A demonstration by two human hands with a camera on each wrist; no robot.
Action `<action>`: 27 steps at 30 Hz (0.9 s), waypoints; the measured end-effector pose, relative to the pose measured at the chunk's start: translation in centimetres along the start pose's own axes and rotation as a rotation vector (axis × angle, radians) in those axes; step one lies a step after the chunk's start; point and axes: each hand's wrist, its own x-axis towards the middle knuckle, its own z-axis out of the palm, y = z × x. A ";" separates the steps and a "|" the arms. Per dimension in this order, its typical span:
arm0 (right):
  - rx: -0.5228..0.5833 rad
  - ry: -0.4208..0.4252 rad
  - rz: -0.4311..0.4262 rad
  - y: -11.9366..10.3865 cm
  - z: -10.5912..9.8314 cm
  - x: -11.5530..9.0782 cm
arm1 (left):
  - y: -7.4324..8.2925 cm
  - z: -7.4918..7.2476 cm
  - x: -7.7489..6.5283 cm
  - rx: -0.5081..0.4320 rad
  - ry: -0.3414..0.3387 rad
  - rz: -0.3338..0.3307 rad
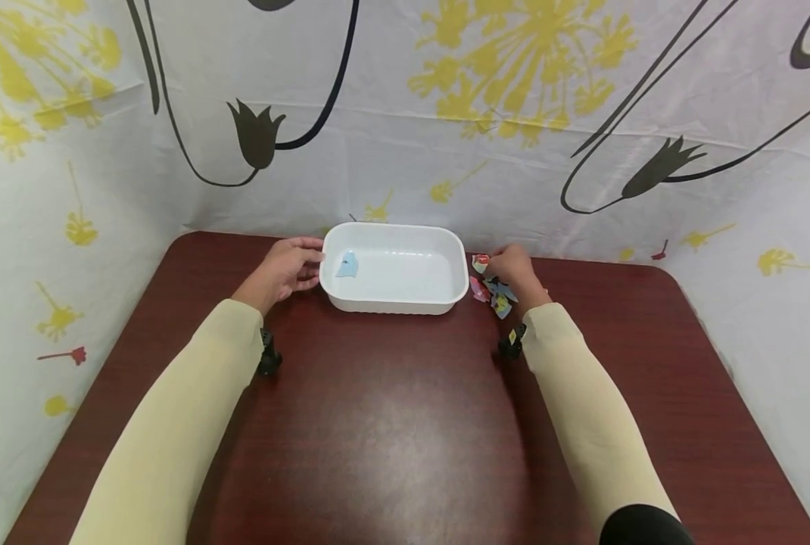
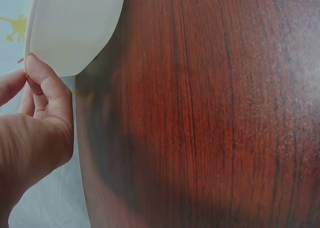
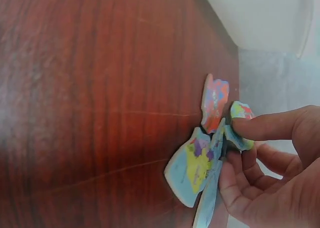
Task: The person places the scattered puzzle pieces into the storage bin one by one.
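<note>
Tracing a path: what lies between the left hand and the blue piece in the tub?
The head view shows the tub's left wall between the left hand and the blue piece.

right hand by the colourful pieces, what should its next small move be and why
I'd probably have the right hand lift the red-and-green piece over the rim of the white tray: it is already touching that piece, a light-blue piece lies in the tray, and the left hand holds the tray's far end, which should help steady it.

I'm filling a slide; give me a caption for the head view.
Left hand holding a white tub, right hand pinching a colorful piece beside it.
</note>
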 end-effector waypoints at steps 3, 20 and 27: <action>0.041 -0.022 0.004 0.1 -0.2 0.3 | 0.1 0.1 0.1 0.002 -0.001 -0.003; 0.093 -0.158 0.001 -0.2 -1.4 0.0 | 0.1 0.0 -0.1 -0.016 -0.008 -0.002; 0.168 -0.206 0.014 -0.3 -1.9 -0.8 | 0.1 0.0 -0.2 -0.015 -0.009 -0.003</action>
